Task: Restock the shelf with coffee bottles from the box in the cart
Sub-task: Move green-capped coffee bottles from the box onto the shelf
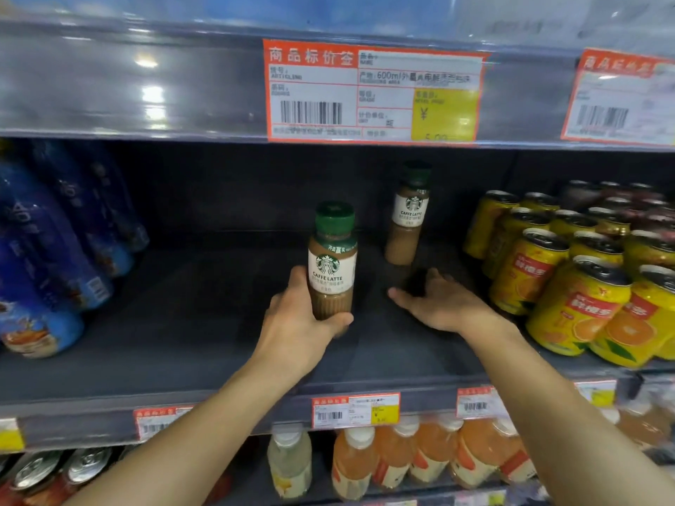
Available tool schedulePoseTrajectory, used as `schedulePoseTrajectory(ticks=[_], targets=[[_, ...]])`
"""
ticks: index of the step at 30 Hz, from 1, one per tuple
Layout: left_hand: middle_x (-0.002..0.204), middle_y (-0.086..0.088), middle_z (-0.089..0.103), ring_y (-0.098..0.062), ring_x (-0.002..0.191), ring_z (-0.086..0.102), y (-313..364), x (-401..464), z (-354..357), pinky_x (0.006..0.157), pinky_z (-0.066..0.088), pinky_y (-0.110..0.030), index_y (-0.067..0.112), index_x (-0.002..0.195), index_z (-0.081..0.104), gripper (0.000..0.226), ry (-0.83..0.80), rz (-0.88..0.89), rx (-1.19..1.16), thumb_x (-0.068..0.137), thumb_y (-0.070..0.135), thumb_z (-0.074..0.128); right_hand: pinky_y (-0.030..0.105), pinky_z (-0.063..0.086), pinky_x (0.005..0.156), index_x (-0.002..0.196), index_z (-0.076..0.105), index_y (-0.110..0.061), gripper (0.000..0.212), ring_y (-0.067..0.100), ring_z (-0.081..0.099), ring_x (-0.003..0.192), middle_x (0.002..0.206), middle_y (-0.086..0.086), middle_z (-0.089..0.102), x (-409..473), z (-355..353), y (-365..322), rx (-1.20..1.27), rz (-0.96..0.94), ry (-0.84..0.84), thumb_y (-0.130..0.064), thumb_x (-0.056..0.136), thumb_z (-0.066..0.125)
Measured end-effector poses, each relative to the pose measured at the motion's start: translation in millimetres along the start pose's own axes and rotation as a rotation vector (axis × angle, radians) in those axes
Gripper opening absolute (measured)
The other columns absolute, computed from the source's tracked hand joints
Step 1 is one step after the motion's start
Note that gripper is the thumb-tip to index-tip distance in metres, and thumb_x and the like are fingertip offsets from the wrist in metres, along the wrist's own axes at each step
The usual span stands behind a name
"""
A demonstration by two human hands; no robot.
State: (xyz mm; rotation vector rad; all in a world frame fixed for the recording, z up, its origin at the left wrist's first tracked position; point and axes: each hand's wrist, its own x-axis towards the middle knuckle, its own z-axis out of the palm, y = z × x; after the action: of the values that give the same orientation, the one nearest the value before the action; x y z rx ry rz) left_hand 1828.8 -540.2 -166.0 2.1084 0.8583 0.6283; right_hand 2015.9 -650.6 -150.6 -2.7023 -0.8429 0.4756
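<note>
Gripping the lower body of a green-capped plastic bottle of brown caffe latte with a white label (331, 261), the left hand (297, 325) holds it upright over the middle of the dark grey metal shelf (175, 323), fingers curled round its left side and the thumb wrapped under its base. Whether the base touches the shelf board cannot be told.

The right hand (443, 304) is spread flat, palm down, fingers straight and holding nothing, just to the right of the held bottle and low over the shelf board. Behind that hand, deeper toward the rear edge, a second green-capped latte bottle of the same kind (407, 213) stands upright and alone, apart from both hands.

Along the left end of the shelf stand tall blue-wrapped bottles (47, 250), leaning in the wide-angle view. At the right end a block of yellow orange-drink cans with silver tops (569, 272) fills the space from the front edge back, with darker cans (621, 199) behind them, too blurred to read.

An orange-bordered white price tag with a barcode and a yellow price panel (372, 91) hangs on the rail of the upper shelf. Smaller tags of the same sort (356, 410) line the front edge of the working shelf. Below it, bottles of orange juice with white caps (394, 454) and a paler bottle (290, 461) stand in a row.
</note>
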Motion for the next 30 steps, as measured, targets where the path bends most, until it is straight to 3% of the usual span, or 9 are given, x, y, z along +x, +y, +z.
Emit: schedulePoseTrajectory(ticks=[3,7,15,23,30], targets=[[0.120,0.000,0.062,-0.019,0.112,0.057,6.7,13.8,5.9,0.091,0.046,-0.030,0.020,0.121,0.046,0.059,-0.019,0.011,-0.007,0.074,0.027,0.081,0.036,0.009,0.121,0.155,0.003,-0.010,0.103,0.023,-0.001,0.150,0.163,0.008,-0.001,-30.5,11.8,10.6,-0.157,-0.083,-0.050,-0.080,0.084,0.029],[0.131,-0.002,0.056,-0.021,0.122,0.052,14.7,35.6,16.0,0.093,0.038,-0.026,0.019,0.130,0.042,0.065,-0.043,-0.007,0.007,0.077,0.026,0.079,0.034,-0.002,0.120,0.155,0.004,-0.009,0.105,0.020,-0.010,0.149,0.162,0.009,-0.010,-59.7,20.6,22.4,-0.141,-0.192,-0.037,-0.081,0.082,0.025],[0.131,-0.007,0.055,-0.026,0.123,0.051,26.6,69.3,42.2,0.093,0.037,-0.028,0.013,0.127,0.042,0.064,-0.019,-0.014,0.028,0.077,0.023,0.080,0.037,-0.001,0.122,0.155,0.000,-0.009,0.118,0.017,-0.011,0.149,0.162,0.007,-0.010,-71.2,33.5,28.6,-0.202,-0.215,0.010,-0.091,0.073,0.021],[0.127,-0.009,0.059,-0.027,0.117,0.056,30.8,98.7,67.7,0.087,0.041,-0.026,0.009,0.123,0.043,0.062,0.038,0.044,-0.022,0.075,0.019,0.081,0.037,-0.005,0.122,0.155,-0.004,-0.010,0.112,0.015,-0.016,0.148,0.162,0.006,-0.014,-70.3,35.1,29.6,-0.252,-0.211,0.006,-0.087,0.077,0.019],[0.126,-0.011,0.058,-0.029,0.117,0.056,30.9,120.3,84.0,0.099,0.047,-0.043,0.009,0.121,0.043,0.065,0.059,0.097,0.013,0.072,0.022,0.083,0.036,-0.005,0.121,0.154,-0.005,-0.010,0.108,0.014,-0.017,0.148,0.162,0.005,-0.015,-68.9,35.4,30.3,-0.253,-0.218,0.022,-0.084,0.080,0.021]])
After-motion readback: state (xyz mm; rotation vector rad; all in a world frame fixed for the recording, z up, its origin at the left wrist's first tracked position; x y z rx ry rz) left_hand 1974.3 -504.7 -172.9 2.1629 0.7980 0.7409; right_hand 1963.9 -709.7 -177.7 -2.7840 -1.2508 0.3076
